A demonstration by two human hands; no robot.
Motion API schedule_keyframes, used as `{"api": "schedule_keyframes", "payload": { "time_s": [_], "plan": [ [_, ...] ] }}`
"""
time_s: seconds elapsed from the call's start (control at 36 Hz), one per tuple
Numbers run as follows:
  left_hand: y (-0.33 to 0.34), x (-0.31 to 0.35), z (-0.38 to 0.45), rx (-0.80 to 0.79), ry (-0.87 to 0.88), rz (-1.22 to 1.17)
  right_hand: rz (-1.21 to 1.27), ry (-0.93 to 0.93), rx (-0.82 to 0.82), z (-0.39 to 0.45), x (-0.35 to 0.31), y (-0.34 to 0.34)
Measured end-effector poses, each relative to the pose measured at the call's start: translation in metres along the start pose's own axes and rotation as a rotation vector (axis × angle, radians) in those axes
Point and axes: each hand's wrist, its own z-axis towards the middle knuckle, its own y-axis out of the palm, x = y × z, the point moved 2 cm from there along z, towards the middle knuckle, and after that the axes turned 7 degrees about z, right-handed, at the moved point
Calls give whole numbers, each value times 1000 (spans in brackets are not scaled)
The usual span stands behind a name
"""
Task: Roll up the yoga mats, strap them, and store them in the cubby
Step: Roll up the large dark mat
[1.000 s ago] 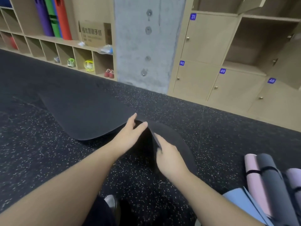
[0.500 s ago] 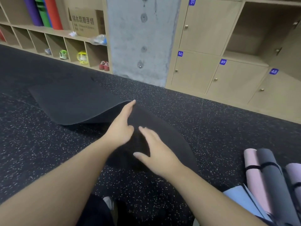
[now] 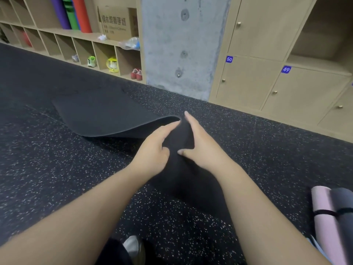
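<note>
Now both hands press flat on the black mat (image 3: pixel 107 115), fingers straight: left hand (image 3: pixel 152 150) and right hand (image 3: pixel 200 146) close together on its raised near end. Mat lies on the floor before the concrete pillar (image 3: pixel 183 44). Advice: start the roll tight, edges square.

A gym or yoga studio is suggested by the speckled rubber floor (image 3: pixel 57 178), numbered lockers (image 3: pixel 248 81), shoe cubbies (image 3: pixel 103 54) holding trainers, and rolled mats (image 3: pixel 72 12) stood upright on what is probably a shelf.
</note>
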Motion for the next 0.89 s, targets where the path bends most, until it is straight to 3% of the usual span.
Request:
{"api": "schedule_keyframes", "payload": {
  "time_s": [0.22, 0.36, 0.47, 0.69, 0.89],
  "plan": [
    [-8, 1, -7, 45, 124, 162, -296, 50, 189, 15, -5, 6],
    [-17, -24, -11, 148, -245, 189, -393, 45, 284, 16, -6, 20],
    [-28, -54, -14, 82, -535, 76, -336, 29, 336, 19, -2, 23],
    [-23, -62, 8, 35, -397, 60, -224, -7, 345, 13, 1, 30],
    [-19, -85, 26, 126, -490, 7, -198, -42, 320, 3, 1, 27]
  ]
}}
